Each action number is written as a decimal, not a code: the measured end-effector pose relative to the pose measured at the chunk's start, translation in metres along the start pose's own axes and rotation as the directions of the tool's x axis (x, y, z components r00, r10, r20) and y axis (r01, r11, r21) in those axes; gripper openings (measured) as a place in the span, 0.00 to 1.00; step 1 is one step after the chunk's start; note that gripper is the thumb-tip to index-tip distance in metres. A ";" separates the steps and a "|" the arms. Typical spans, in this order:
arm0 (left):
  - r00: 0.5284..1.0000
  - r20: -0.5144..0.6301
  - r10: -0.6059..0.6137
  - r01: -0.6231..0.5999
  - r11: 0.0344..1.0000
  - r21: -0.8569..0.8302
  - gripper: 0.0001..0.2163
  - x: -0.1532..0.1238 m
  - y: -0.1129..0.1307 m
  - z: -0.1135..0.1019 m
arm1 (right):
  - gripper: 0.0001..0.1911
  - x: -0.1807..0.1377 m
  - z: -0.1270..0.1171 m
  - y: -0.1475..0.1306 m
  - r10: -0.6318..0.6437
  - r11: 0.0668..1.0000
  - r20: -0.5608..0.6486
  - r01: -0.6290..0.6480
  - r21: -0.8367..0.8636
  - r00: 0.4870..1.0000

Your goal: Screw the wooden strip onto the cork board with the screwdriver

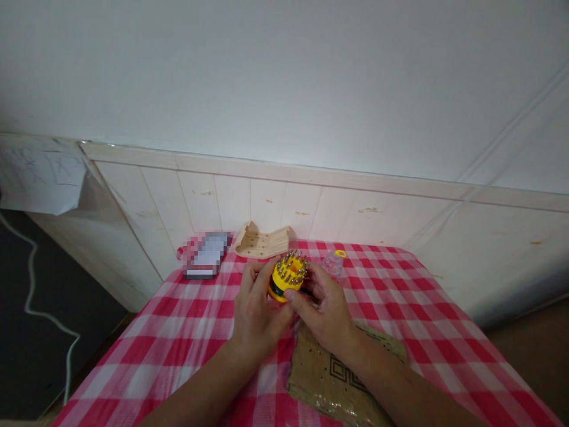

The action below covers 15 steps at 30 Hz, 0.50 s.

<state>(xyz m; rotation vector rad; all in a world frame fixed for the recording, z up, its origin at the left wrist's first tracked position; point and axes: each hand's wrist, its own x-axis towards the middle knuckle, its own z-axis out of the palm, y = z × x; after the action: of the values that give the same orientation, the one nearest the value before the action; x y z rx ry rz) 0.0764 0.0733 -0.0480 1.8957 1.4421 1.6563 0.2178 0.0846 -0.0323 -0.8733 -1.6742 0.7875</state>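
Yellow bit holder [283,285] was gripped btwn L hand [254,311] & R hand [329,308], both curled part-closed, neither nearer; axis approx. upright, bits [293,259] up, over counter [195,320], w/ cardboard [317,367] near right.

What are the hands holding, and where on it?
A round yellow plastic bit holder, gripped around its sides by the left hand and right hand.

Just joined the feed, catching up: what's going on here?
A person holds a yellow bit holder, with metal bits standing in it, between the left hand and right hand. Cardboard lies on the checked tablecloth, partly hidden by the right forearm. Beyond the hands are a phone-like device, a wooden piece and a clear plastic item.
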 end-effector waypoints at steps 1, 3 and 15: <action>1.000 0.005 0.017 -0.016 1.000 -0.015 0.27 0.000 0.001 0.000 | 0.22 0.000 -0.001 -0.001 -0.003 1.000 0.000 0.003 0.016 1.000; 0.998 0.003 0.058 -0.058 0.997 -0.042 0.26 -0.001 0.002 0.001 | 0.21 0.000 -0.002 -0.002 -0.008 0.998 0.002 0.008 0.057 1.000; 0.989 0.105 0.108 -0.088 0.979 -0.182 0.25 -0.005 0.002 -0.001 | 0.18 -0.002 -0.007 -0.007 -0.025 0.991 0.024 0.021 0.134 0.999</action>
<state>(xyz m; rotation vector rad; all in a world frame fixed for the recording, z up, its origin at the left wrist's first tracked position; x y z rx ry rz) 0.0772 0.0681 -0.0494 1.9546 1.1353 1.6292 0.2239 0.0797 -0.0256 -0.7523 -1.6306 0.8876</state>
